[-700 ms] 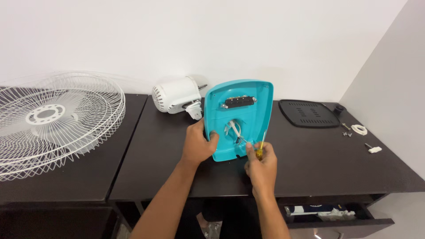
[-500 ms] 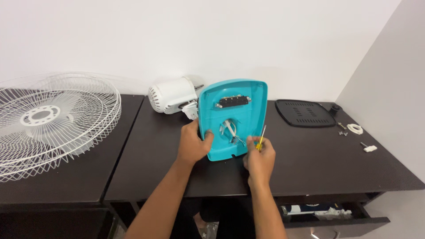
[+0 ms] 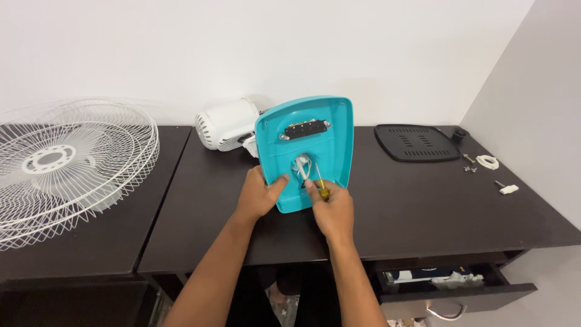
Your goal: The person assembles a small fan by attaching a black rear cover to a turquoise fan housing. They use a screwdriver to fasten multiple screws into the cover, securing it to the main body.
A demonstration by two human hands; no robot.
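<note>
Left hand (image 3: 261, 195): fingers wrapped on the teal fan base cover (image 3: 305, 148), propping it up.
Right hand (image 3: 331, 209): fingers tight on a yellow screwdriver (image 3: 321, 187).
Change: the screwdriver has moved in from the cover's right edge to the white wires (image 3: 302, 165) at its middle hole.

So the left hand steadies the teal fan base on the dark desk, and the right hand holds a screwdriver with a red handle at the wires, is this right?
Not quite: the head view shows the screwdriver handle is yellow, not red. The rest holds: the left hand steadies the teal fan base on the dark desk, and the right hand holds the tool at the white wires.
</note>
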